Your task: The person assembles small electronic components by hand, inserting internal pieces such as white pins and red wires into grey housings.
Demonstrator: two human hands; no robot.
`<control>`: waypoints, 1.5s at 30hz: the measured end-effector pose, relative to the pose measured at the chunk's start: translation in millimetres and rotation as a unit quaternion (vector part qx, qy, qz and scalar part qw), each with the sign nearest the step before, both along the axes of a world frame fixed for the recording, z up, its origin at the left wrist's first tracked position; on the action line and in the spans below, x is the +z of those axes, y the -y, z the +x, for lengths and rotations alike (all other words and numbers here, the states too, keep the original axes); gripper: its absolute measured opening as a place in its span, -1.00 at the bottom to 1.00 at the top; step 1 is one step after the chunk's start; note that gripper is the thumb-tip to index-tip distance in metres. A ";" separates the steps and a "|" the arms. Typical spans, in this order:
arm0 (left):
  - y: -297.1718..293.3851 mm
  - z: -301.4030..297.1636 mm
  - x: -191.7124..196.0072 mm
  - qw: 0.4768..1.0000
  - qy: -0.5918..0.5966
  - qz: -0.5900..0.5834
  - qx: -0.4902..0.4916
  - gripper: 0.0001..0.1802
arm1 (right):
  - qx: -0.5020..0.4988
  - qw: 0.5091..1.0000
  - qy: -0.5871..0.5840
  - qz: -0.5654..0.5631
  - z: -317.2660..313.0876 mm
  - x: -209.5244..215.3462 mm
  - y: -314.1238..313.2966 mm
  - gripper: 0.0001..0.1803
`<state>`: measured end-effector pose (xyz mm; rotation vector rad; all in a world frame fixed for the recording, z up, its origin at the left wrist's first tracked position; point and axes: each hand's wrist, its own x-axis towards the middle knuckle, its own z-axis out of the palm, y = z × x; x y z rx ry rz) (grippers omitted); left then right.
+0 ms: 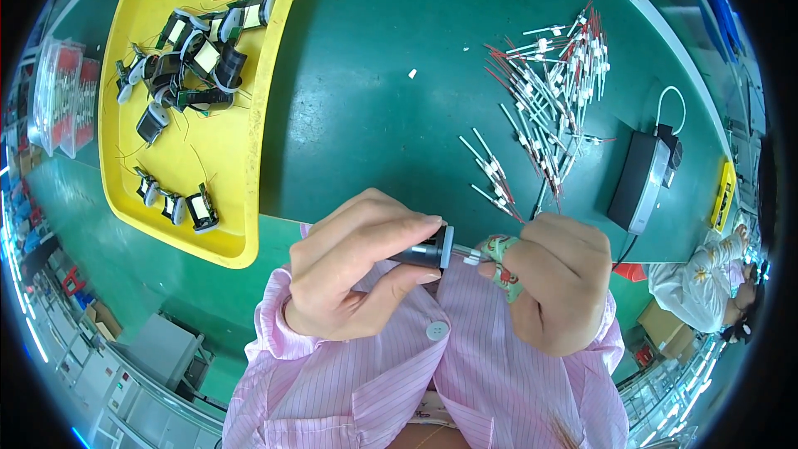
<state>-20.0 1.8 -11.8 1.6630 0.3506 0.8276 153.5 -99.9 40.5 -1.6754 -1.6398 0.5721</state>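
Close to my chest, my left hand (345,270) is closed around a small black cylindrical part (424,254) with a grey rim, holding it sideways with the rim facing right. My right hand (561,283) is closed too, a green patterned wrap (503,266) around one finger. It pinches a thin pale wire lead with a white connector (471,258), whose end reaches the grey rim. Whether the lead is inside or just touching cannot be seen. Several similar leads with red wire ends (540,108) lie piled on the green table beyond my right hand.
A yellow tray (270,91) on the left holds several black parts with thin wires (195,62). Clear bags of red and white leads (62,100) lie beyond it. To the right stand a black box with a cable (638,179) and a yellow object (723,195). Another person (698,283) is at far right.
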 end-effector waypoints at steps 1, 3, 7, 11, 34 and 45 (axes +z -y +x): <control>-0.8 0.0 -0.6 1.000 -0.006 -0.019 -0.018 -0.55 | 0.000 1.000 0.000 -0.001 5.0 -1.2 -1.5 -0.73; -2.8 1.1 -3.1 0.999 -0.013 -0.040 -0.034 -0.55 | 0.102 0.987 -0.107 -0.069 17.5 -3.8 -4.2 -0.71; 3.7 -0.4 -2.2 0.999 -0.020 0.019 -0.022 -0.56 | 0.080 0.982 -0.158 -0.063 6.0 -14.1 0.9 -0.71; -1.5 -2.7 -2.3 0.999 -0.006 0.045 -0.021 -0.55 | 0.065 0.998 0.013 -0.015 -2.4 -4.8 -3.2 -0.72; -9.8 -11.1 -11.2 0.995 0.024 -0.080 -0.062 -0.60 | 0.148 0.986 -0.069 -0.023 0.0 -12.6 -13.9 -0.65; -21.9 -12.3 -13.8 0.998 -0.014 0.052 -0.015 -0.59 | 0.128 0.990 0.042 0.042 -3.5 -20.3 -19.8 -0.72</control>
